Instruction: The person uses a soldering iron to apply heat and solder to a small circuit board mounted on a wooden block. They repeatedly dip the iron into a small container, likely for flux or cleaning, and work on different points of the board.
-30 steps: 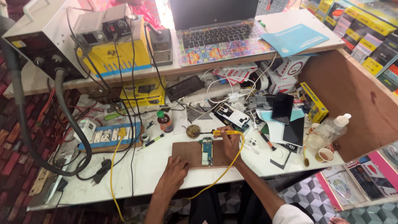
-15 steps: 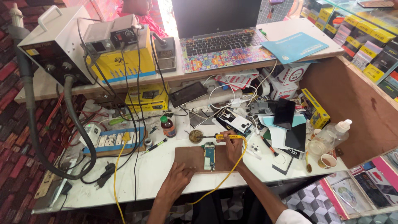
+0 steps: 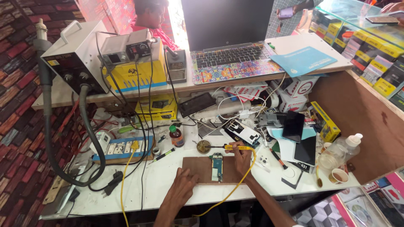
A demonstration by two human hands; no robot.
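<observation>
Steadiness is mattering: right hand (image 3: 242,157) is gripping the yellow-handled soldering iron (image 3: 236,147) while left hand (image 3: 182,185), fingers loosely curled, is bracing the brown wooden board (image 3: 198,168) under the small green circuit board (image 3: 217,166).

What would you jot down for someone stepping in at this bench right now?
Left hand: empty, resting flat on the brown work mat, beside the circuit board.
Right hand: grip closed on the yellow-handled soldering iron, tip pointing left toward the small round tin; its yellow cable trails off the table edge.
Board lies on the mat, between the hands.
Done: board laid out, iron in hand.
Left: the iron is not on the board yet.
</observation>
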